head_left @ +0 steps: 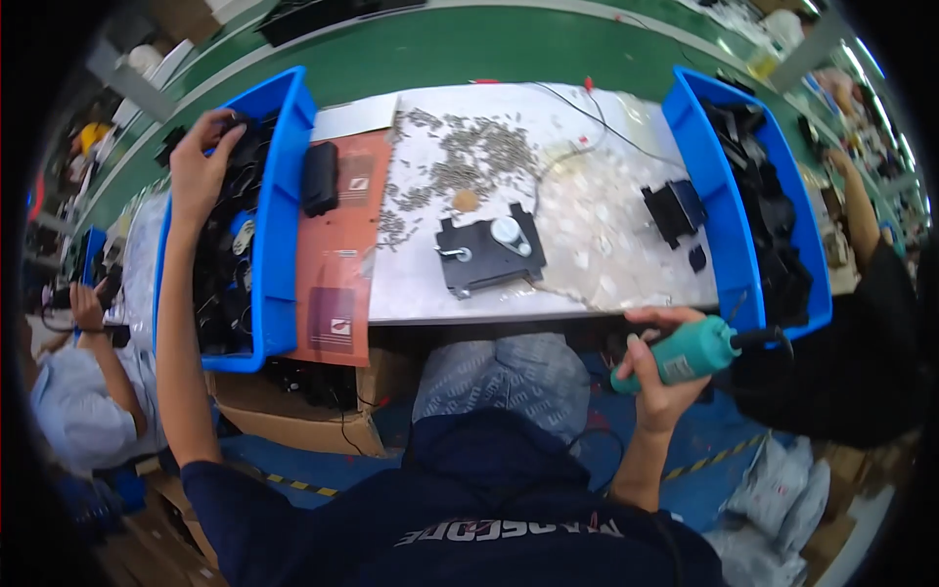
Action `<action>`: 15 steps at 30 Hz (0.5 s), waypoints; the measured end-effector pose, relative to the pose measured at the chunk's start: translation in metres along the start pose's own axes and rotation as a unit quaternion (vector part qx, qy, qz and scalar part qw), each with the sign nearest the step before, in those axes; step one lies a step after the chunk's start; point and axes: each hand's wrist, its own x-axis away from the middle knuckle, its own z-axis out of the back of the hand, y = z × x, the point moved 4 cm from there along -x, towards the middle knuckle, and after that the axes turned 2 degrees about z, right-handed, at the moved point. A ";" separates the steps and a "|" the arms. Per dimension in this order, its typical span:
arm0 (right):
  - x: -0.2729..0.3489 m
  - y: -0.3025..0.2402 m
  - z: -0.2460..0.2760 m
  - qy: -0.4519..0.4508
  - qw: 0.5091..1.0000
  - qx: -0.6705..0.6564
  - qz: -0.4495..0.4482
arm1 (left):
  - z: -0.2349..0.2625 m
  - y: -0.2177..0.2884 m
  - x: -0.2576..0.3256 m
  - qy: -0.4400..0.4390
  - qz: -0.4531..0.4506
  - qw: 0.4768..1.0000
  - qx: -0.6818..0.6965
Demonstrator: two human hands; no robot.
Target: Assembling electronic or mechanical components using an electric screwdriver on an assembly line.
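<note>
My left hand (201,166) is over the far end of the left blue bin (277,293), thumb and fingers closed on a small black plastic part (233,123). More black parts (223,279) fill that bin. In my right hand (657,386), near the table's front edge, is a teal electric screwdriver (685,352) with a black cord end. On the white table (440,305) lies a black plastic housing (489,256) bearing a white round piece and a metal pin. A pile of small metal screws (469,152) spreads behind it.
A second blue bin (719,210) of black parts stands at the right. Near it lies another black housing (675,210). Small clear pieces (597,235) cover the table's right half. A black box (320,179) rests on an orange sheet (342,264). Co-workers sit either side.
</note>
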 end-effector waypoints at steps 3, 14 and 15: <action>-0.004 0.003 -0.002 0.000 1.000 -0.012 0.002 | -0.064 0.143 0.024 -0.117 0.031 0.958 0.261; 0.012 0.006 0.007 -0.012 0.994 -0.087 0.065 | -0.181 0.210 0.084 -0.317 -0.067 0.930 0.171; 0.014 0.007 0.006 -0.012 0.994 -0.090 0.063 | -0.185 0.204 0.085 -0.319 -0.066 0.931 0.167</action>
